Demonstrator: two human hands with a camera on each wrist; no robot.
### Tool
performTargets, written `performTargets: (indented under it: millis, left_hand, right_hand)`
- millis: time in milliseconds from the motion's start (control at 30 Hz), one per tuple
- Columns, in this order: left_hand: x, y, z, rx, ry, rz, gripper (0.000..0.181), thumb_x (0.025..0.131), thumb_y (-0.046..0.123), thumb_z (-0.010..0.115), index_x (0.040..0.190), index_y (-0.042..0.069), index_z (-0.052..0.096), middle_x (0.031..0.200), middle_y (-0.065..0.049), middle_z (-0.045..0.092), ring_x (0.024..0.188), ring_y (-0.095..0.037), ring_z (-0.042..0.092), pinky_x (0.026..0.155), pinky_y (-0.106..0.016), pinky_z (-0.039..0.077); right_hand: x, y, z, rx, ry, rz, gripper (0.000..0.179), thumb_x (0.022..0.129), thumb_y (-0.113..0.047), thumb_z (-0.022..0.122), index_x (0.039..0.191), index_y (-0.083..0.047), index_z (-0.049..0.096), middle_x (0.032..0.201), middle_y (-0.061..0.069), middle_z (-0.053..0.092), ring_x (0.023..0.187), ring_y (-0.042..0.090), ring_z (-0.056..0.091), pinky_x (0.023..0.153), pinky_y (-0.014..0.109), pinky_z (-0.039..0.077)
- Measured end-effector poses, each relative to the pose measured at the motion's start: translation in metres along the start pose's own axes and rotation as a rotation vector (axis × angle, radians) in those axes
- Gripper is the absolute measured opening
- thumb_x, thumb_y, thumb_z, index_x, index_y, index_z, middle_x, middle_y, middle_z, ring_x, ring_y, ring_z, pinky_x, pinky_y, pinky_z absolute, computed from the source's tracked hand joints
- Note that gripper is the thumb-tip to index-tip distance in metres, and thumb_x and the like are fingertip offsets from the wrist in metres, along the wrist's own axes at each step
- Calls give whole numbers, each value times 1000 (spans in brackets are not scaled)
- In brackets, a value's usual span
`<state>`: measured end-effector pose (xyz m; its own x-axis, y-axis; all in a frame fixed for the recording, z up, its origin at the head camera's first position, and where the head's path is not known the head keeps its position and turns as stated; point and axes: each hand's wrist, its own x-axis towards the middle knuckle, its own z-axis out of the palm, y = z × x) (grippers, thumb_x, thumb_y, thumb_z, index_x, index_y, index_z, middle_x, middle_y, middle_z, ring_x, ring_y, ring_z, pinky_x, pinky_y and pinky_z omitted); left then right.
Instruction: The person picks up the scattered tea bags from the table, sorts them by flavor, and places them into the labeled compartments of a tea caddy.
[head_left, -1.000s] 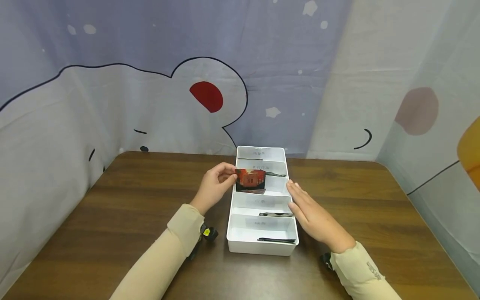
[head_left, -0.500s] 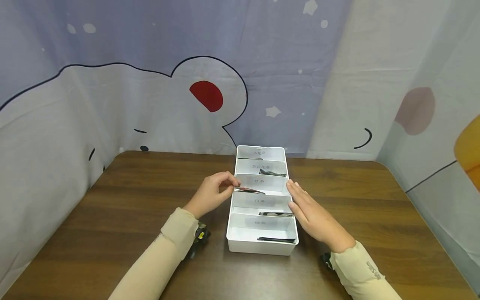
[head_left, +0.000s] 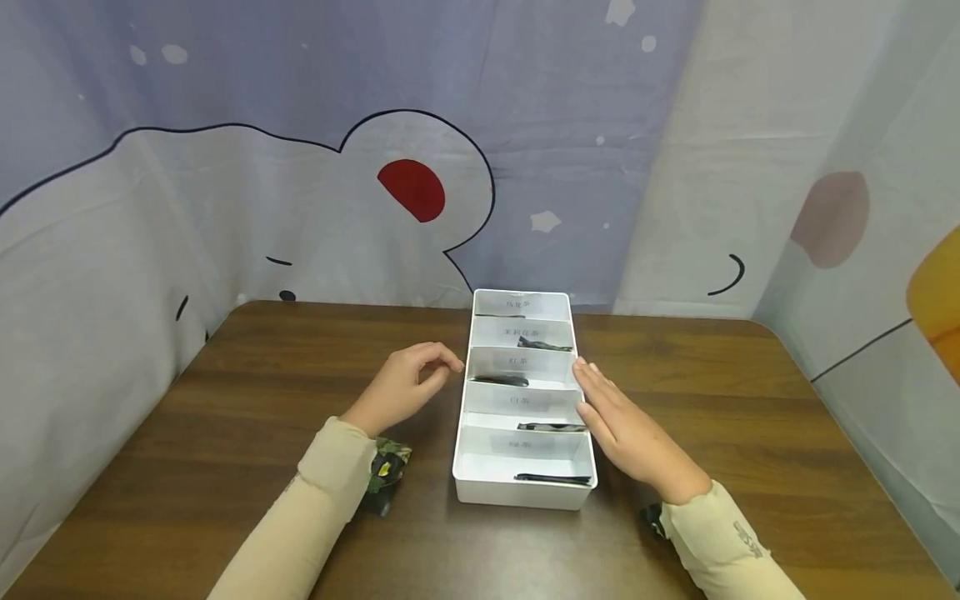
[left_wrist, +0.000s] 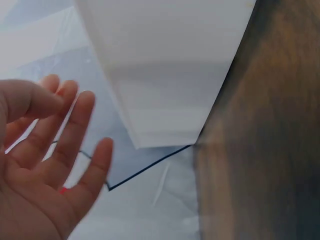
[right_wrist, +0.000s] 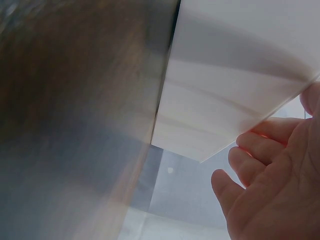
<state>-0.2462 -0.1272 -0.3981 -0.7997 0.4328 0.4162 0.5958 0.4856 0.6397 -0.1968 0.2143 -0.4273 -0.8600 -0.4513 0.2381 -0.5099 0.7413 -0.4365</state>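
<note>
A long white box (head_left: 525,495) stands lengthwise on the table, split by cross dividers into several compartments. In its middle compartment a dark flat sachet (head_left: 500,380) stands on edge near the left side. My left hand (head_left: 405,385) holds nothing; its fingers bend loosely just left of the box's left rim, and in the left wrist view they show apart from the wall. My right hand (head_left: 630,429) lies along the right rim with straight fingers, fingertips at the edge beside the middle compartment. From the right wrist view, its fingers (right_wrist: 265,147) are at the box's upper edge.
Other thin sachets stand in the remaining compartments, among them a dark sachet (head_left: 553,479) in the nearest and a crumpled sachet (head_left: 544,345) farther back. Small printed labels mark the dividers. The brown wooden table (head_left: 262,392) meets a patterned curtain (head_left: 300,208) behind.
The red-printed sachet that my left hand pinched has gone down into the middle compartment and been let go. The left hand has drawn back leftward. My right hand has stayed put.
</note>
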Motion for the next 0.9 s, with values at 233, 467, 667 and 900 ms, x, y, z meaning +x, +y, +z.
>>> performTargets:
  millis: [233, 467, 667, 900]
  left_hand:
    - [-14, -2, -20, 62, -65, -136, 13, 99, 6, 63, 107, 11, 71, 111, -4, 71, 105, -24, 65, 95, -46, 55]
    - [-30, -3, -31, 127, -110, -333, 17, 100, 12, 63, 116, 6, 68, 116, -10, 70, 110, -31, 63, 97, -53, 52]
    - [-45, -8, -35, 147, -174, -424, 22, 100, 15, 64, 119, 4, 65, 113, -11, 70, 105, -30, 66, 90, -50, 56]
    - [-60, -9, -40, 230, -236, -537, 26, 99, 19, 66, 116, -1, 63, 110, -15, 67, 101, -31, 63, 87, -50, 54]
  right_hand:
    - [0, -1, 0, 14, -4, 11, 57, 111, -28, 39, 160, -1, 24, 166, 13, 22, 154, 33, 17, 125, 43, 15]
    - [0, -1, -1, 7, -8, 14, 57, 111, -28, 38, 160, -1, 24, 166, 15, 22, 153, 34, 17, 124, 49, 18]
    - [1, 0, 0, 12, 2, 11, 57, 111, -27, 39, 159, -1, 25, 166, 14, 23, 153, 35, 18, 122, 55, 21]
    - [0, 0, 1, 11, -4, 16, 57, 111, -28, 38, 160, -1, 24, 166, 14, 22, 153, 35, 17, 123, 53, 20]
